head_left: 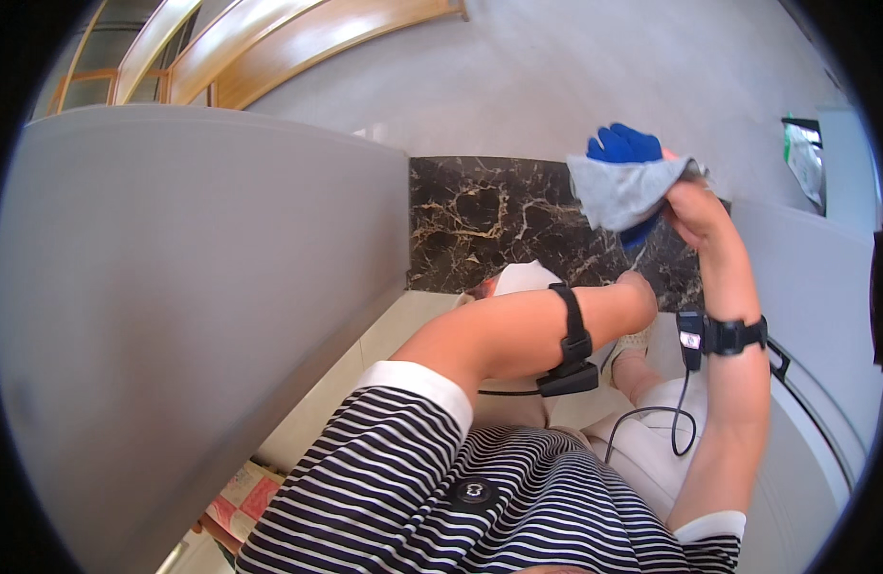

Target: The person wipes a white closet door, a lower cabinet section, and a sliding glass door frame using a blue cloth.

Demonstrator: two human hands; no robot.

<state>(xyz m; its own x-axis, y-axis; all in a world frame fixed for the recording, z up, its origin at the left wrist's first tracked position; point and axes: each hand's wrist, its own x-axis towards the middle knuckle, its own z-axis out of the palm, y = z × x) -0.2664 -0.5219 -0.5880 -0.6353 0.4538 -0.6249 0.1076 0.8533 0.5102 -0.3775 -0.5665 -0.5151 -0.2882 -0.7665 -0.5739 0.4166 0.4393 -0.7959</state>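
Observation:
My right hand [692, 210] is raised at the far right, its fingers closed on grey work gloves [625, 187] with blue-coated fingers. The blue glove fingers spread out at the top, and more blue shows beneath the grey fabric. The gloves hang over a dark marbled strip of floor and look slightly blurred. My left hand [639, 295] is below and nearer to me, at the end of a forearm that crosses in front of my body. It is apart from the gloves, and its fingers are hidden from this view.
A large grey panel [212, 258] stands on my left. The dark marbled threshold [480, 215] crosses the floor ahead. Pale cabinet-like surfaces [805, 258] rise on my right, with a green and white package [803, 161] beyond. Wooden-edged frames [298, 43] stand at the far left.

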